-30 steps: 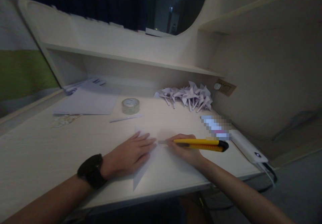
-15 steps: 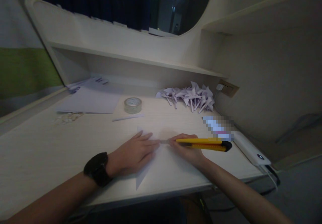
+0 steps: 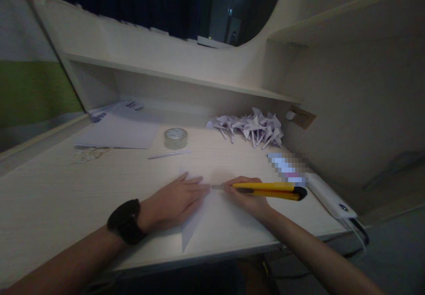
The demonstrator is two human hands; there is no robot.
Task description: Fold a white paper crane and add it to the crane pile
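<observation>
My left hand (image 3: 174, 202) lies flat, fingers together, on a folded white sheet of paper (image 3: 212, 217) near the desk's front edge; a black watch sits on that wrist. My right hand (image 3: 247, 200) grips a yellow utility knife (image 3: 267, 190) whose blade tip points left and meets the paper close to my left fingertips. The paper's folded flap shows as a triangle pointing toward me.
A roll of clear tape (image 3: 175, 138) and a thin white strip (image 3: 169, 155) lie behind the paper. A pile of folded paper pinwheels (image 3: 252, 129) sits at the back right. Loose sheets (image 3: 119, 129) at the back left. A white power bank (image 3: 327, 195) with cable at the right edge.
Both hands and the knife keep nearly the same pose on the paper; the view has shifted slightly. The knife tip stays at my left fingertips.
</observation>
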